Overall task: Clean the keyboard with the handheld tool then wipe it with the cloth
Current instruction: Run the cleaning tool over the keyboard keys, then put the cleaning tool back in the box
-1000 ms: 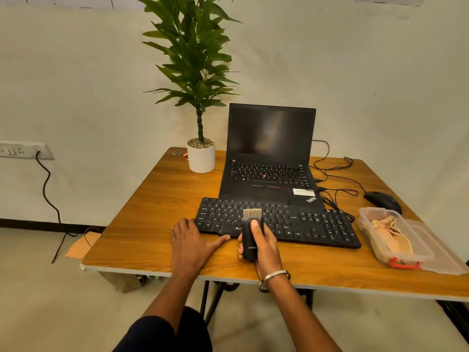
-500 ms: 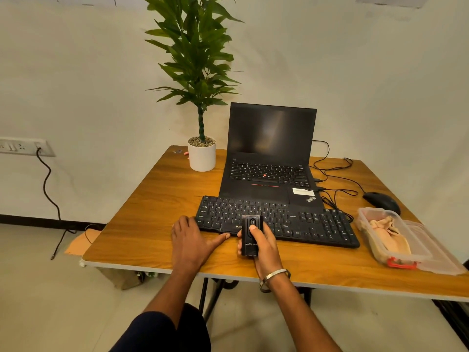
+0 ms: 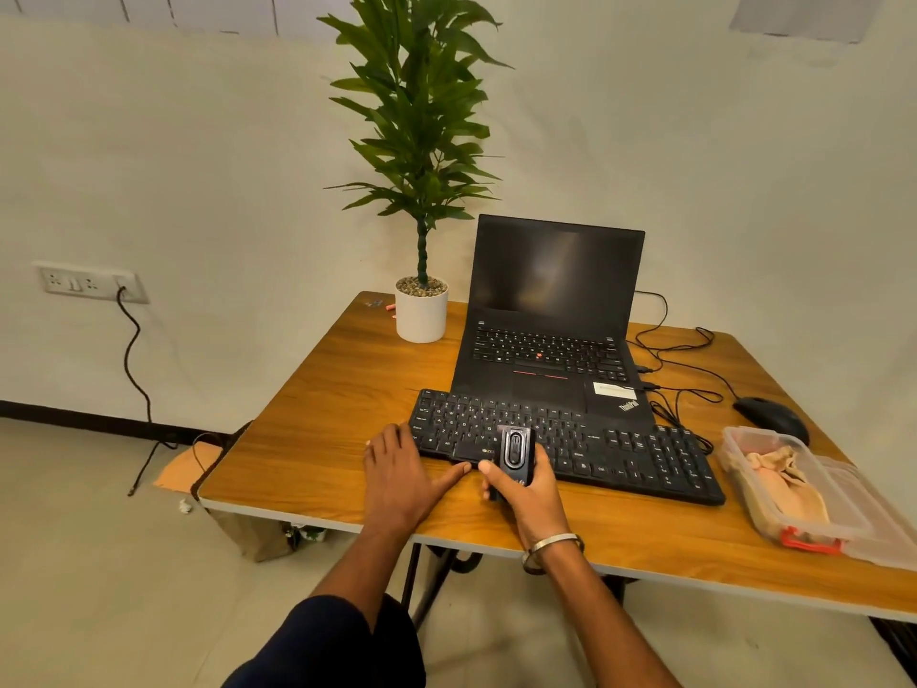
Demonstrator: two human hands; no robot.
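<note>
- Two risks, lower centre: handheld tool (image 3: 516, 456), gripped in right hand (image 3: 533, 494), tilted onto keyboard (image 3: 560, 441); may snag keycaps.
- Left hand (image 3: 402, 476) flat, fingers spread, bracing beside; may let keyboard skid.

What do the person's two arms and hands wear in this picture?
The left arm has a dark navy sleeve pushed up near the elbow, so the forearm is bare. The right arm shows no sleeve; a thin silver metal bangle circles its wrist. Neither the left hand nor the right hand wears gloves or visible rings.
</note>
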